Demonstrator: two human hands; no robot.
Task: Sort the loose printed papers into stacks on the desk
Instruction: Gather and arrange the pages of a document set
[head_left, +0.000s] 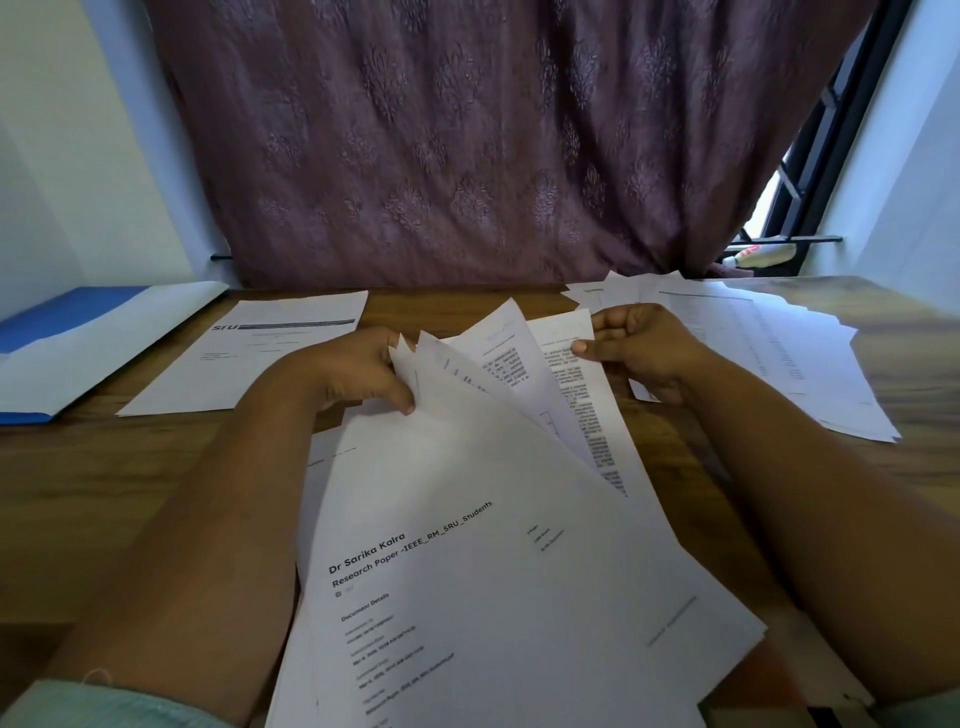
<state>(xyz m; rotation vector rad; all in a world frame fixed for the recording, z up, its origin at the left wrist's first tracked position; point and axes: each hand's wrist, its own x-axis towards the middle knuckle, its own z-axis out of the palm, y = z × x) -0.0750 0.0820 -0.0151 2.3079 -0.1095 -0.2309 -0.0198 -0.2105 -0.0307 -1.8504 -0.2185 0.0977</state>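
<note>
Two hands on fanned papers (483, 519) near desk (171, 467) centre: left hand (358, 374) grips fan, right hand (634, 345) pinches far sheet (566, 353); suggest pulling slowly, w/ left clamped.

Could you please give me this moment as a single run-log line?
left hand: grips fanned white printed papers | right hand: pinches one sheet's corner | brown wooden desk: two paper stacks, blue-white folder

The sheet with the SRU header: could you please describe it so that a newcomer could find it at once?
Start at the purple curtain behind the wooden desk. Below its left part, a sheet lies flat, right of the blue-and-white folder. Unlike the fanned papers in both hands, nobody touches it, and it bears a dark header bar.
</note>
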